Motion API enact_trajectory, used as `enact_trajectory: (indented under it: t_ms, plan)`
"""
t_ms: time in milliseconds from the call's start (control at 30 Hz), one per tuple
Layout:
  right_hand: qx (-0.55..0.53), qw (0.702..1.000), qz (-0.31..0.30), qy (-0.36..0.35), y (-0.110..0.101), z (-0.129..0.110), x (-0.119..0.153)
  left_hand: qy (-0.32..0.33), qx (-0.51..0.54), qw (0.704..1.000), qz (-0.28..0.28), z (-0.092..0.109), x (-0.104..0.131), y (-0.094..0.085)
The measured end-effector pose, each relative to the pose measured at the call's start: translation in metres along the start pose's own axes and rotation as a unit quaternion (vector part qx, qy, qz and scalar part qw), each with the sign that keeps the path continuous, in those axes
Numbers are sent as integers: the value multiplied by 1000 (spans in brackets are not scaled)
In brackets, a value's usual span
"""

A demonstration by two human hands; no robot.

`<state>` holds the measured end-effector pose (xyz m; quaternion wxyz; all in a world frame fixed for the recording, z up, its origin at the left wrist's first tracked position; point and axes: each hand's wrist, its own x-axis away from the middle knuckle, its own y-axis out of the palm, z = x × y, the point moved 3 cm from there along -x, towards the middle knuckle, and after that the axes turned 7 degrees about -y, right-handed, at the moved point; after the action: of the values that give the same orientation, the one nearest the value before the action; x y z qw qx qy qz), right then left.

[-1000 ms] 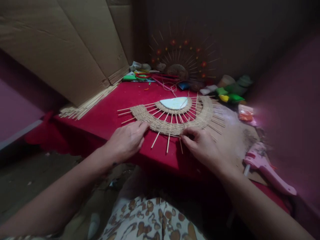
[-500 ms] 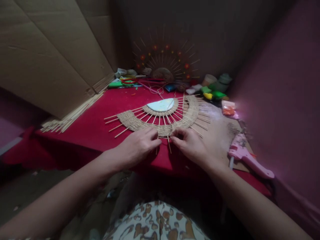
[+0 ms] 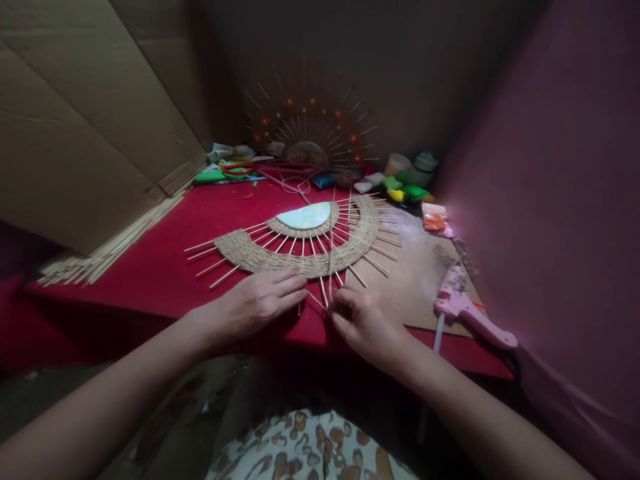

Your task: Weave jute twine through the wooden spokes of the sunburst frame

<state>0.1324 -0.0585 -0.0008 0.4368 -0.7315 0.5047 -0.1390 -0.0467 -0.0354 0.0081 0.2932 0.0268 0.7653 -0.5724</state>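
A half-round woven piece [image 3: 300,263] of thin sticks and tan twine lies on the red cloth, with a pale blue half-disc [image 3: 305,215] at its centre. My left hand [image 3: 263,300] grips its near outer edge, fingers on the woven band and thumb lower down by a stick. Just to the right, my right hand [image 3: 360,320] is closed on a strand of twine [image 3: 316,301], pulled clear of the band near the stick ends. The strand runs toward my left fingers, and a length also crosses the weave up toward the half-disc. My right fingertips are partly hidden.
A pink glue gun [image 3: 470,307] rests on a brown board [image 3: 400,293] at right. Loose sticks [image 3: 115,240] lie beside a large cardboard sheet [image 3: 75,113] at left. Scissors [image 3: 239,169], small coloured packets [image 3: 415,192] and a finished stick fan with flowers [image 3: 310,127] stand behind.
My right hand has drawn away from the woven edge toward me, and the twine strand now shows stretched between the hands. The whole view has shifted slightly.
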Motion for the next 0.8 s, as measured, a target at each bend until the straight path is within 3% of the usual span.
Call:
enact_trajectory:
  t_ms: [200, 367, 600, 800]
  plan:
    - [134, 989, -52, 41, 1, -4, 2, -16, 7, 1000, -15, -1, -3, -2]
    - [153, 983, -75, 70, 0, -4, 1, -35, 34, 999, -24, -3, -4, -3]
    - [157, 982, -18, 106, -22, -1, -11, -70, 76, 994, -38, -6, -1, 2]
    - [214, 970, -2, 117, -27, 19, -36, -112, 118, 984, -73, -9, -1, 1]
